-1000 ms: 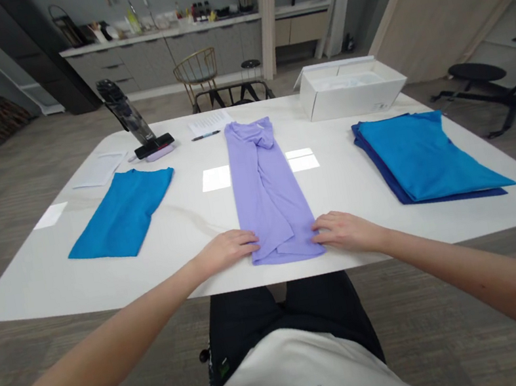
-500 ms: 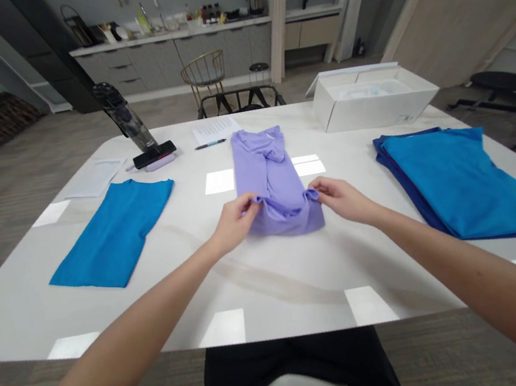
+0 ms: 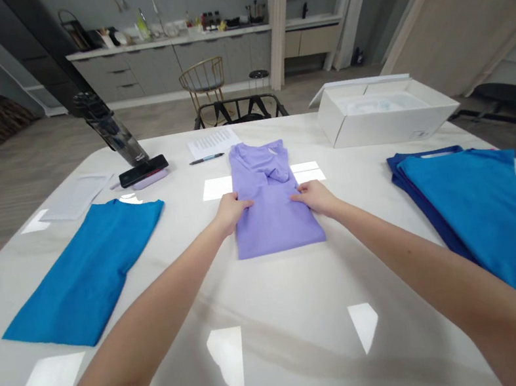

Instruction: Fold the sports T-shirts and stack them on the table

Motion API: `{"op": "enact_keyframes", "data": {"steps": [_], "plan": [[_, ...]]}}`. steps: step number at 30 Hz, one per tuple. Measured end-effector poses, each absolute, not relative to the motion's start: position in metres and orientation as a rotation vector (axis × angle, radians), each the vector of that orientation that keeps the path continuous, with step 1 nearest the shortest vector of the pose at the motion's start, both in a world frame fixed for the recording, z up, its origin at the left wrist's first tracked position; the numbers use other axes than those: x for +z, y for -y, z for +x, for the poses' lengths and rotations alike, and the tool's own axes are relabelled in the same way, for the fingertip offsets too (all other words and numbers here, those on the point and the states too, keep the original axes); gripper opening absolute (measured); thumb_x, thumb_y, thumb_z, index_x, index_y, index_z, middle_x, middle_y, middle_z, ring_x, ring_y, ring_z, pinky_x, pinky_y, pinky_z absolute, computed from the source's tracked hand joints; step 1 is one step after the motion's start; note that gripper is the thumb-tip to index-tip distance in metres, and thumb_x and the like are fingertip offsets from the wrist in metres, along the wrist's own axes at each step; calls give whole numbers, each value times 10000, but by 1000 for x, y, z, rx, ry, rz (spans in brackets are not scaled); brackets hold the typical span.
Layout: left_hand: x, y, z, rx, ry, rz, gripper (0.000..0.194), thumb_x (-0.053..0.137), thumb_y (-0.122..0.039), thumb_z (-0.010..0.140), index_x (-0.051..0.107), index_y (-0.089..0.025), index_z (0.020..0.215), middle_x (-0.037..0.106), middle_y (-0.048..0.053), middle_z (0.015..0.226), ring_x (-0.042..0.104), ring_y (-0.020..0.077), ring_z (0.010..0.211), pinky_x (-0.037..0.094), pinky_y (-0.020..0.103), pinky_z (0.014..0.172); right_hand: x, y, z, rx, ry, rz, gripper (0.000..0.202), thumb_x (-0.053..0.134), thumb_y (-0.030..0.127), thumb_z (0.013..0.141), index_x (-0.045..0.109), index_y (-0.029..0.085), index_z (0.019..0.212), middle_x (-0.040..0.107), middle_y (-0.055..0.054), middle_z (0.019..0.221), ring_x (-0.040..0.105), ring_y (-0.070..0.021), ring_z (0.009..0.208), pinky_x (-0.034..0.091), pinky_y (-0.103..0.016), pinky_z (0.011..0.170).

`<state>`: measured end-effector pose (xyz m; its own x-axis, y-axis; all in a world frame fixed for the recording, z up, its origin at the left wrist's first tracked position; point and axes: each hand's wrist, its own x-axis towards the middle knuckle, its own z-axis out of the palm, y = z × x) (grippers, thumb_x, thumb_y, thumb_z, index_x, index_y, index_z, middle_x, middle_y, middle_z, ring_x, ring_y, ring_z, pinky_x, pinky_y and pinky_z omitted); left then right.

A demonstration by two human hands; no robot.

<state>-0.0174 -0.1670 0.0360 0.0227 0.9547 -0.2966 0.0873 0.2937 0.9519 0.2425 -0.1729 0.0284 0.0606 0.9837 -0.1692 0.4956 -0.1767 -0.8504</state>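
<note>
A lavender T-shirt (image 3: pixel 278 229) lies lengthwise on the table in front of me, its neckline at the far end and its near part folded over in a flat panel. My left hand (image 3: pixel 232 212) is closed on the left side of this panel, with the thumb on top of the cloth. On the opposite side, my right hand (image 3: pixel 316 197) pinches the panel's right edge between thumb and fingers. Some loose creases show in the shirt beyond my hands. The fingertips under the cloth are partly hidden.
On the white table (image 3: pixel 281 322) are a folded blue garment (image 3: pixel 86 270) at left and a stack of blue garments (image 3: pixel 485 206) at right. Farther back are a handheld vacuum (image 3: pixel 121 137), printed paper (image 3: pixel 213 141), a pen (image 3: pixel 206 159) and an open white box (image 3: pixel 384 117).
Both hands have carried the shirt's near edge away from me and laid it down, so the bunched near end is now a smooth flat fold. My view has shifted closer over the table.
</note>
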Motion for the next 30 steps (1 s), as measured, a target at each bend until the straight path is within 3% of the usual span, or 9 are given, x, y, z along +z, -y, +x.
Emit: {"op": "enact_keyframes", "data": {"steps": [4, 8, 11, 13, 17, 23, 27, 30], "plan": [[63, 157, -23, 1155, -1118, 1227, 308, 803, -307, 700, 758, -187, 980, 787, 47, 1024, 724, 271, 1014, 577, 422, 935, 56, 168, 248, 1046, 1482, -1382, 413, 777, 564, 714, 627, 218, 882, 626, 18, 718, 542, -144, 619, 414, -250, 539], [81, 103, -26, 1375, -1032, 1295, 339, 781, -308, 745, 723, -192, 1059, 768, 46, 1076, 706, 264, 1071, 564, 423, 973, 78, 126, 246, 960, 1409, -1236, 401, 732, 553, 779, 604, 252, 1010, 667, 13, 814, 588, -154, 666, 468, -263, 590], [62, 58, -24, 1263, -1156, 1142, 434, 796, -310, 720, 676, -185, 1118, 769, 68, 1006, 731, 244, 949, 587, 396, 875, 63, 81, 239, 909, 1332, -1363, 342, 706, 473, 803, 593, 250, 1035, 663, 22, 770, 606, -166, 660, 490, -279, 617], [40, 39, -21, 1056, -1343, 1046, 388, 799, -252, 683, 674, -155, 1038, 763, 90, 923, 733, 257, 879, 586, 401, 821, 43, 59, 235, 886, 1323, -1602, 274, 728, 381, 773, 614, 228, 969, 658, 16, 727, 612, -177, 666, 489, -287, 638], [18, 20, -16, 1088, -1529, 1208, 340, 762, -143, 652, 670, -162, 978, 748, 73, 894, 723, 253, 884, 569, 391, 846, 18, 39, 237, 740, 1424, -1857, 153, 719, 284, 755, 660, 209, 874, 643, 7, 686, 608, -186, 689, 460, -289, 682], [48, -15, -9, 1387, -1289, 1478, 383, 646, -173, 808, 630, -202, 1190, 747, 42, 1032, 711, 201, 944, 558, 346, 910, 36, 12, 243, 484, 1434, -1557, 305, 581, 406, 873, 638, 209, 1097, 671, -9, 804, 600, -183, 702, 466, -287, 684], [33, -31, -5, 1292, -1607, 1452, 485, 604, -118, 857, 570, -173, 1337, 729, 100, 1182, 696, 222, 1064, 514, 362, 1009, 24, -10, 237, 465, 1493, -1684, 276, 570, 359, 892, 636, 193, 1102, 694, -28, 842, 620, -197, 747, 485, -306, 762], [11, -31, -2, 1159, -1768, 1564, 502, 574, -40, 859, 586, -160, 1346, 693, 122, 1300, 639, 228, 1216, 441, 355, 1110, 7, -16, 232, 459, 1584, -1821, 245, 597, 293, 882, 649, 182, 1094, 722, -61, 923, 644, -220, 841, 487, -332, 848]]}}
